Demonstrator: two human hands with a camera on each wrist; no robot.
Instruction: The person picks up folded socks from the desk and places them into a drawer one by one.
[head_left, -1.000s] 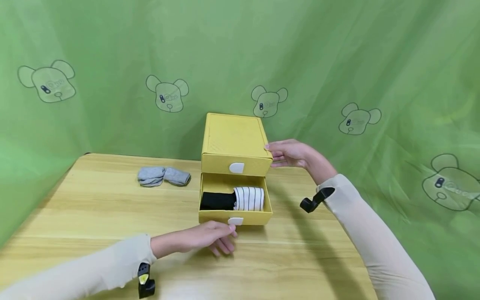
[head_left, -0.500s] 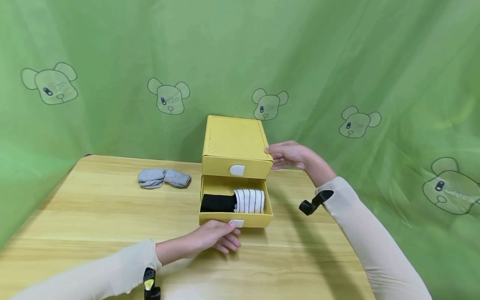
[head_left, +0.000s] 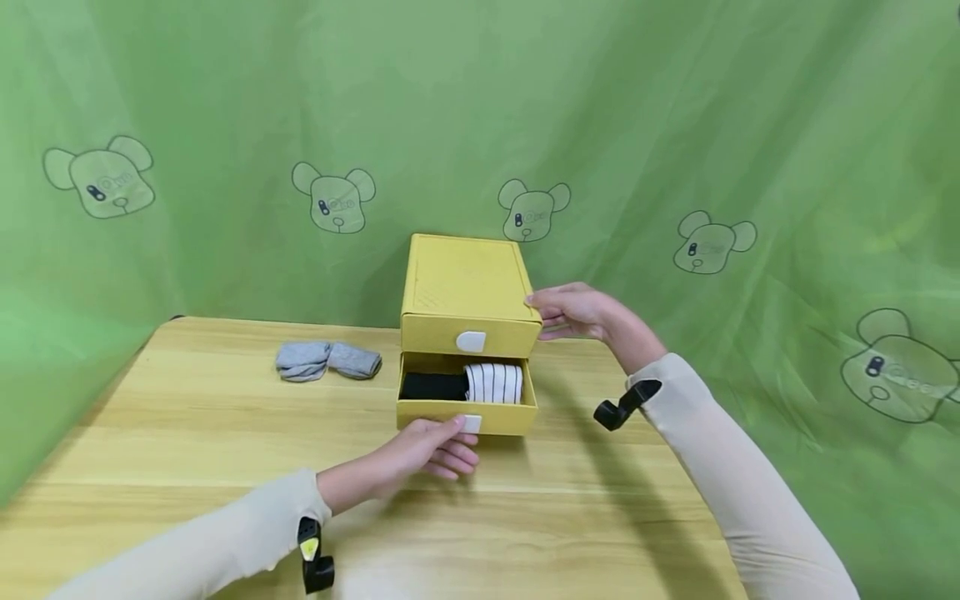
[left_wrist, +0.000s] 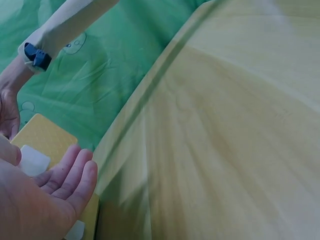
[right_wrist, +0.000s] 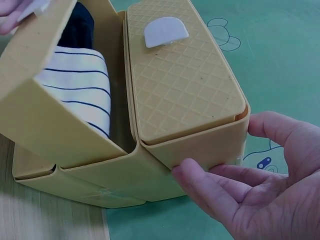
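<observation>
A yellow drawer cabinet (head_left: pixel 467 279) stands on the table. Below its top drawer, a drawer (head_left: pixel 504 418) is partly pulled out, holding a folded black cloth (head_left: pixel 433 387) and a rolled white cloth with dark stripes (head_left: pixel 494 383). My left hand (head_left: pixel 416 454) touches the drawer's white tab (head_left: pixel 471 424) with the thumb, its other fingers extended below. At the cabinet's upper right front corner, my right hand (head_left: pixel 577 310) grips with the thumb on top and fingers against the side panel (right_wrist: pixel 200 150). In the right wrist view, the top drawer's white tab (right_wrist: pixel 166 31) shows.
Two grey folded bundles (head_left: pixel 328 361), like socks, lie left of the cabinet on the wooden table (head_left: pixel 225 433). A green curtain (head_left: pixel 442 108) with mouse-like heads hangs close behind. Another yellow tier (right_wrist: pixel 35 164) sits under the pulled-out drawer.
The open drawer has slid inward toward the cabinet, my left hand moving forward with its thumb at the tab. My right hand stays at the cabinet corner. The head view shifts slightly.
</observation>
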